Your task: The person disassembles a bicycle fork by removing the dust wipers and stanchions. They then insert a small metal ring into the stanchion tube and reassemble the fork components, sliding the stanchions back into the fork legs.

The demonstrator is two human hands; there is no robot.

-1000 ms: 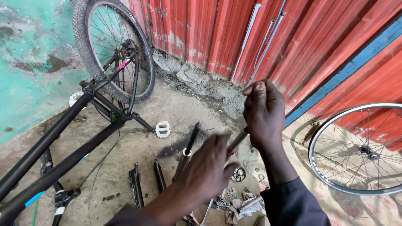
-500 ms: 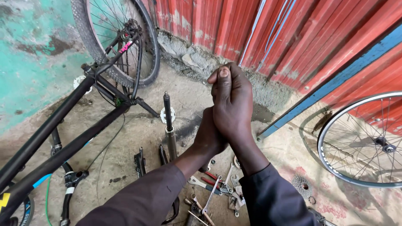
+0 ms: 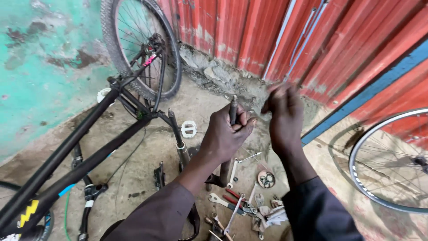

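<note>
My left hand [image 3: 228,134] is closed around the upper end of a dark metal fork leg [image 3: 233,107], which it holds upright over the ground. The fork's second leg [image 3: 177,136] stands to the left of it. My right hand [image 3: 283,120] hovers just right of the tube's top with its fingers raised. It is blurred by motion, and whether it pinches anything is not clear. Both dark sleeves enter from the bottom edge.
A black bicycle frame [image 3: 89,149] lies at the left, with a knobby-tyred wheel [image 3: 138,49] against the teal wall. A white pedal [image 3: 188,129], spanners [image 3: 232,175], red-handled pliers [image 3: 235,196] and a small dish of rings [image 3: 266,179] litter the ground. A loose wheel [image 3: 356,178] leans on the red corrugated wall at the right.
Half a second ago both hands were clasped together at the top of the fork leg. The right hand has come off to the right; the left keeps its grip.
</note>
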